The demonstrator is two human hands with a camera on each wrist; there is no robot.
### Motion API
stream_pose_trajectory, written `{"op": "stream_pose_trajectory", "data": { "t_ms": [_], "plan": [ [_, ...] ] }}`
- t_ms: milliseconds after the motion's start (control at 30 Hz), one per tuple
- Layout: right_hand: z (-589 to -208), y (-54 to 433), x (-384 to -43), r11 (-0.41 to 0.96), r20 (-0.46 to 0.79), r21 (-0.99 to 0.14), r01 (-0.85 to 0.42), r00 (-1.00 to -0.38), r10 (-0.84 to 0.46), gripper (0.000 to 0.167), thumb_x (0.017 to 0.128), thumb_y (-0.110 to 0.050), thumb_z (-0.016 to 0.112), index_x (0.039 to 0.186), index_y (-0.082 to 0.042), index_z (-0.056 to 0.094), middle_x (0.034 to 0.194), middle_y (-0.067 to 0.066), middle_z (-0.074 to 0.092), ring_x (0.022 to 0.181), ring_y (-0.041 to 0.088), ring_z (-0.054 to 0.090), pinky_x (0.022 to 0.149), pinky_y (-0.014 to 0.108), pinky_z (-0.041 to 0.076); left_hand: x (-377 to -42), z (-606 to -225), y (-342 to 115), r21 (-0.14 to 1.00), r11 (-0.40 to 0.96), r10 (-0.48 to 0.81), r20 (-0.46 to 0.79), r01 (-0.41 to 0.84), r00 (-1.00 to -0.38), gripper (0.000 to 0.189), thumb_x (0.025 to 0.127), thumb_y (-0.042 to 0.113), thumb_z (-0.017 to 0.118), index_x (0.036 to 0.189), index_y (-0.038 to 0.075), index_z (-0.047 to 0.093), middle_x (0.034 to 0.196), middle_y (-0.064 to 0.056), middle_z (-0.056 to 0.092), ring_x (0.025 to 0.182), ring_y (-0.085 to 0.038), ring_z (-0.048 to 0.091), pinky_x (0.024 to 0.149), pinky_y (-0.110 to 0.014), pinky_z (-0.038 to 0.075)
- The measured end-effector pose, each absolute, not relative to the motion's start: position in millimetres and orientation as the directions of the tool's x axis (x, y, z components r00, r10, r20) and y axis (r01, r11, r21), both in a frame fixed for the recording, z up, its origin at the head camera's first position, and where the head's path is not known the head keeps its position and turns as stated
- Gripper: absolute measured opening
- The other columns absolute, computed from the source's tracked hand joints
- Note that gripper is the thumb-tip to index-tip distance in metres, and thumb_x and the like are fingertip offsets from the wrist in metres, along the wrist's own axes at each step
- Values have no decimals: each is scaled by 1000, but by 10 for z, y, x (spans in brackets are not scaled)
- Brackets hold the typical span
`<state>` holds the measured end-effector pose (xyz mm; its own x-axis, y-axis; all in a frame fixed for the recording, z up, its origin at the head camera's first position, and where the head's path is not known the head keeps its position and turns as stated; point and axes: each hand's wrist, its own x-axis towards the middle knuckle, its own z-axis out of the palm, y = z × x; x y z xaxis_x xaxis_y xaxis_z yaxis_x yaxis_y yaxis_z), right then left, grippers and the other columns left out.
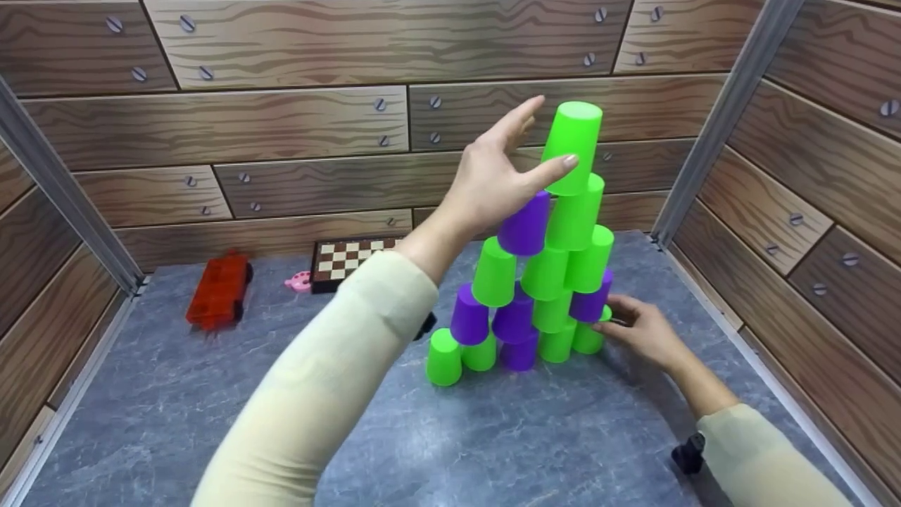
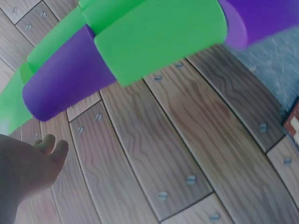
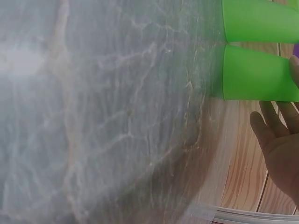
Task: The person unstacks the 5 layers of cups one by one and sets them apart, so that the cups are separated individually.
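A tall pyramid of green and purple cups, all upside down, stands on the grey floor in the head view. Its single top green cup (image 1: pixel 577 141) is nearest to my left hand (image 1: pixel 493 176), whose fingers stretch up beside it while the thumb overlaps its lower side. Just beneath sits a purple cup (image 1: pixel 524 224), and the left wrist view has the left fingers apart from the cups. Low on the right, my right hand (image 1: pixel 647 331) is spread around the end of the lower rows, next to a green bottom cup (image 3: pixel 257 73) and a purple cup (image 1: pixel 590 299).
Behind my left sleeve lies a chessboard (image 1: pixel 338 262) with a small pink toy (image 1: pixel 299 282) beside it. A red toy vehicle (image 1: pixel 219 289) is farther left. Wood-patterned panels (image 1: pixel 295 127) enclose the floor at the back and sides.
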<state>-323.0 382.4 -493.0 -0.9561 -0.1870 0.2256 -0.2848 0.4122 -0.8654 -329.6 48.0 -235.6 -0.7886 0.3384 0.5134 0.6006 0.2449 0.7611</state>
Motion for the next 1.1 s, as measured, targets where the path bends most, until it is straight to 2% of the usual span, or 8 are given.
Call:
{"op": "stream_pose_trajectory", "data": {
  "t_ms": [133,233,367,567,633,733,900,1100],
  "plan": [
    [-4936,3821,-3222,420,238,-859,-293,-955,-178,51,92,3,79,138,13,60,132,34,65,107,5,68,90,20,58,-3317,-2386,583,790,215,331,494,574,-804,88,93,44,83,165,23,38,158,-9,53,143,-13,51,111,-26,47],
    [-4934,3824,-3219,442,228,-851,-282,-958,-172,52,92,0,80,139,12,60,132,32,66,106,5,69,89,21,58,-3319,-2403,642,799,198,337,488,567,-805,88,93,40,83,166,21,37,152,-5,59,136,-11,57,101,-23,54],
    [-4929,3823,-3215,472,203,-842,-261,-964,-172,53,93,-3,80,140,9,60,133,30,67,107,11,70,87,23,60,-3315,-2416,693,809,179,337,484,559,-808,84,95,34,83,165,20,38,146,-3,64,128,-11,63,88,-22,59],
    [-4926,3820,-3203,486,192,-838,-250,-967,-166,54,93,-5,81,142,8,60,131,27,68,114,33,69,88,23,59,-3310,-2408,727,812,171,328,488,559,-809,76,97,29,82,162,18,44,139,-3,67,122,-11,66,87,-21,59],
    [-4924,3807,-3207,483,190,-839,-249,-967,-167,55,93,-6,81,142,8,60,131,28,68,115,36,68,87,23,59,-3297,-2397,701,808,166,316,499,565,-807,74,97,28,81,160,18,45,137,-3,68,120,-11,67,89,-21,58],
    [-4926,3780,-3227,477,193,-842,-253,-966,-172,54,93,-5,81,141,9,60,130,28,68,112,30,70,87,23,59,-3259,-2364,618,805,139,289,524,577,-801,72,97,27,81,160,18,47,135,-3,69,119,-10,67,93,-21,56],
    [-4937,3782,-3242,480,209,-836,-266,-963,-169,51,93,-4,81,139,10,62,129,29,69,105,10,70,88,20,58,-3154,-2287,398,814,53,246,550,578,-798,75,95,23,84,160,17,47,136,-6,70,116,-12,68,95,-24,57],
    [-4935,3853,-3233,518,213,-813,-264,-964,-157,54,93,-7,82,140,11,61,128,29,69,106,13,70,86,19,58,-3058,-2341,-44,787,28,187,602,617,-776,77,90,18,88,157,14,51,134,-12,71,110,-20,72,91,-32,62]
  ]
}}
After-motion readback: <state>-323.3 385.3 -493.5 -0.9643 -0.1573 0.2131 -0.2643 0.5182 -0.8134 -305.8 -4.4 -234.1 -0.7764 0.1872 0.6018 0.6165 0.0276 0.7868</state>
